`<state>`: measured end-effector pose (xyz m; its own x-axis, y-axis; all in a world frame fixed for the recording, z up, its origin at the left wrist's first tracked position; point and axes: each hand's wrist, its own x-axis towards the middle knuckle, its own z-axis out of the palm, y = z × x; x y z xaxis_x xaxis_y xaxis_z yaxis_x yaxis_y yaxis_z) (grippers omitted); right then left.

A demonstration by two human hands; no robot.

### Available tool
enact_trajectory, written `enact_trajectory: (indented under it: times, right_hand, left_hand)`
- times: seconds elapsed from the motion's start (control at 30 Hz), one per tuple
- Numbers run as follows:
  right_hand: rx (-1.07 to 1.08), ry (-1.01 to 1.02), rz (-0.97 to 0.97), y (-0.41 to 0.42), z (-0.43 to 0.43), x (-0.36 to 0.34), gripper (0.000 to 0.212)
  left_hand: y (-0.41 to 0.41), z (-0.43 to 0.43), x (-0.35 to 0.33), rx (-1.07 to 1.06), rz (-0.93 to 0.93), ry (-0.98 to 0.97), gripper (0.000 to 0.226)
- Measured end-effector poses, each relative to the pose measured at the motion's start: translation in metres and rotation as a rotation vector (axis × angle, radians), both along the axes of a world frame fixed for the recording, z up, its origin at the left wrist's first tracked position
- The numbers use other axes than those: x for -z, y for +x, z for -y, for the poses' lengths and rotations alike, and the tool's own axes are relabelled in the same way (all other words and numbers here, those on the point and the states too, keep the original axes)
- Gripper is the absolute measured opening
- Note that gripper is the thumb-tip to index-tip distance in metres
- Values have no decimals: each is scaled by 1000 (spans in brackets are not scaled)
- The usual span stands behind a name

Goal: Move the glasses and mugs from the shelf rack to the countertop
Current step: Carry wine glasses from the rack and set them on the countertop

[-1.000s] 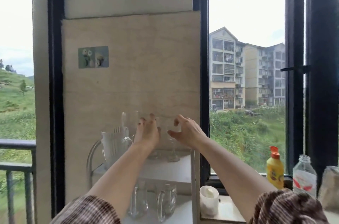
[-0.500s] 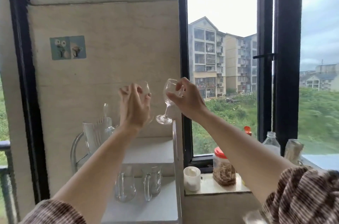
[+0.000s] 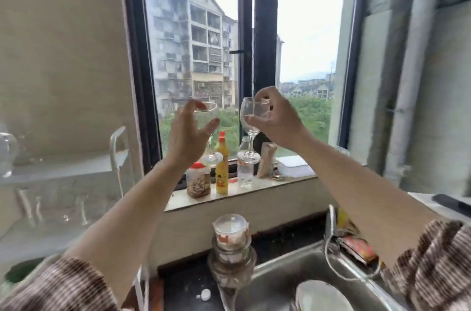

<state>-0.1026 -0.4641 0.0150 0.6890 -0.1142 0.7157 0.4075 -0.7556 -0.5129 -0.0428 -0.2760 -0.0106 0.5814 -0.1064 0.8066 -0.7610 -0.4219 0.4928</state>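
Observation:
Each of my hands holds up a clear stemmed wine glass in front of the window. My left hand (image 3: 187, 133) grips the bowl of the left wine glass (image 3: 209, 119), whose foot hangs just above the jars on the sill. My right hand (image 3: 276, 120) grips the bowl of the right wine glass (image 3: 251, 117) from its right side. The white shelf rack (image 3: 76, 168) stands blurred at the left, with a glass pitcher (image 3: 6, 150) on its upper tier and glass mugs (image 3: 51, 211) below. The dark countertop (image 3: 188, 282) lies beneath my arms.
On the window sill (image 3: 254, 193) stand a red-lidded jar (image 3: 198, 179), a yellow bottle (image 3: 221, 170), a clear water bottle (image 3: 246, 170) and a white box (image 3: 293, 166). A steel sink (image 3: 280, 280) holds a plate; stacked lidded containers (image 3: 230, 247) stand at its left rim, a faucet (image 3: 331, 224) behind it.
Both hands lifted the two wine glasses off the rack's top tier and carried them right, in front of the window. My view swung right and down, revealing sink and countertop.

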Motion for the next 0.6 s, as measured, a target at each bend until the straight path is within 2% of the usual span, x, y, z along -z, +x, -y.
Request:
enact_trajectory:
  times: [0.23, 0.33, 0.47, 0.6]
  right_hand:
    - [213, 66, -188, -142, 138, 69, 69]
    - [313, 107, -248, -209, 190, 91, 71]
    - [458, 147, -323, -295, 254, 107, 73]
    - [607, 178, -348, -373, 315, 122, 75]
  left_hand:
    - [-112, 151, 68, 241, -159, 26, 44]
    - [-164, 212, 93, 343, -245, 65, 54]
    - [-230, 294, 117, 481, -287, 89, 45]
    - [-287, 377, 130, 628, -338, 128, 50]
